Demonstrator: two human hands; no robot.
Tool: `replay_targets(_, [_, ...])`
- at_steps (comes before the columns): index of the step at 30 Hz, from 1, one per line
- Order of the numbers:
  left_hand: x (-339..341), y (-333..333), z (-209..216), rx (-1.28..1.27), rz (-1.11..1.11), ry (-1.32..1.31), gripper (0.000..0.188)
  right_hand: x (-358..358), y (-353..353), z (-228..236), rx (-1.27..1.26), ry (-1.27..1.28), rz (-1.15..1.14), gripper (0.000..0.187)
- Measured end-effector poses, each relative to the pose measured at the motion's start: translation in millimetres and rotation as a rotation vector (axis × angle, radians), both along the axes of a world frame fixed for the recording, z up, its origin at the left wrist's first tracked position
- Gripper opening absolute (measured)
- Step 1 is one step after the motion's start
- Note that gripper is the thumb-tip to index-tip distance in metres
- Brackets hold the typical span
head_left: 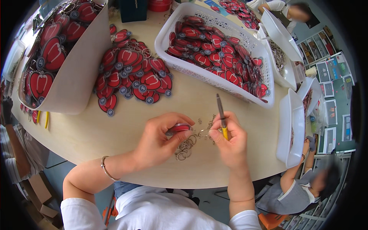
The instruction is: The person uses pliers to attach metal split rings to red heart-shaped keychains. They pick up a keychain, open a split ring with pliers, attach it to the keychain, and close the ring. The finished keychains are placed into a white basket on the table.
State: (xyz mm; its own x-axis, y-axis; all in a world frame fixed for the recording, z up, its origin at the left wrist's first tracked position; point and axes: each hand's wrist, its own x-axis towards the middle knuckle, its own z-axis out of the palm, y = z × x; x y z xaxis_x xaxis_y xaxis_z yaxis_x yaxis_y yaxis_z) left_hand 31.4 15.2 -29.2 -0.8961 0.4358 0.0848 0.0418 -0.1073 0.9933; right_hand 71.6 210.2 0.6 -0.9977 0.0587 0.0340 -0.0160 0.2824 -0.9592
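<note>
Between the thumb and fingers of my left hand (156, 138) is a red keychain charm (179, 127), seen nearly edge-on. My right hand (234, 142) grips a slim yellow-handled tool (220, 109), its dark tip pointing up and away from me. The thumb and forefinger of that hand also pinch a metal key ring (203, 133), close to the charm's end; whether the two are linked is too small to tell. Loose key rings with short chains (184, 150) lie on the table below and between my hands. More small chain pieces (211, 122) lie beside my right fingers.
Beyond my hands, a heap of red charms (134, 73) lies on the table (76, 132). A white perforated basket (214, 86) and a tall pale bin (82, 73) hold more. White trays (285, 134) line the right edge. Yellow-handled pliers (46, 119) lie left. Other people sit around the table.
</note>
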Motion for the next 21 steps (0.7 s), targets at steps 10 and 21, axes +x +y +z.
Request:
replay_targets(10, [1.6, 1.4, 0.2, 0.067, -0.164, -0.121, 0.01, 7.3, -4.8, 15.3, -0.072, 0.2, 0.009, 0.016])
replay_targets(21, [8.0, 3.5, 2.0, 0.056, -0.161, 0.068, 0.013, 11.0, -10.0, 15.9, -0.089, 0.219, -0.033, 0.024])
